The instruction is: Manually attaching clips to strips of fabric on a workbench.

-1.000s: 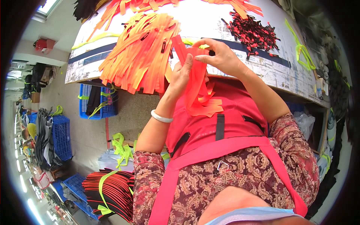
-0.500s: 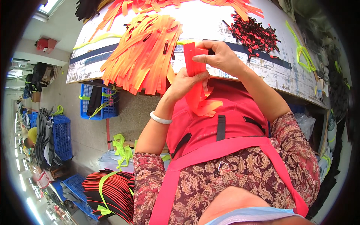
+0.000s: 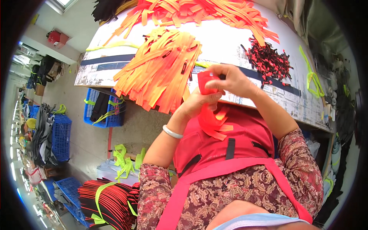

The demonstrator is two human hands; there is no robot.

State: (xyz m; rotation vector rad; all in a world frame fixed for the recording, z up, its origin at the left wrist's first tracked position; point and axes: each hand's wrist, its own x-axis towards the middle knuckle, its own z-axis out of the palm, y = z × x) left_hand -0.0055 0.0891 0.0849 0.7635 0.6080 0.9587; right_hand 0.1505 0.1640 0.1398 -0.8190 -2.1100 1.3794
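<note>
A small bunch of red-orange fabric strips [image 3: 208, 122] hangs over my apron from my left hand [image 3: 198, 102], whose fingers are wrapped round it. The upper end of the bunch stands above that hand. There my right hand [image 3: 232, 82] pinches the strips between thumb and fingers, right beside the left. Both hands are just over the table's near edge. To their left lies a large fanned pile of orange strips [image 3: 157, 73], with a few black tabs on top. Beyond my right hand is a heap of small black-and-red pieces [image 3: 269, 63].
More orange strips [image 3: 191, 11] cover the far side of the white table [image 3: 226, 38]. A neon-yellow band [image 3: 315, 82] lies at its right. Below on the left are a blue crate [image 3: 103, 109], a bundle of black-and-red pieces [image 3: 105, 201] and another blue crate [image 3: 61, 136].
The upper end of the bunch now shows shorter above my left hand, and my right hand has closed in on it. The whole view has shifted slightly.
</note>
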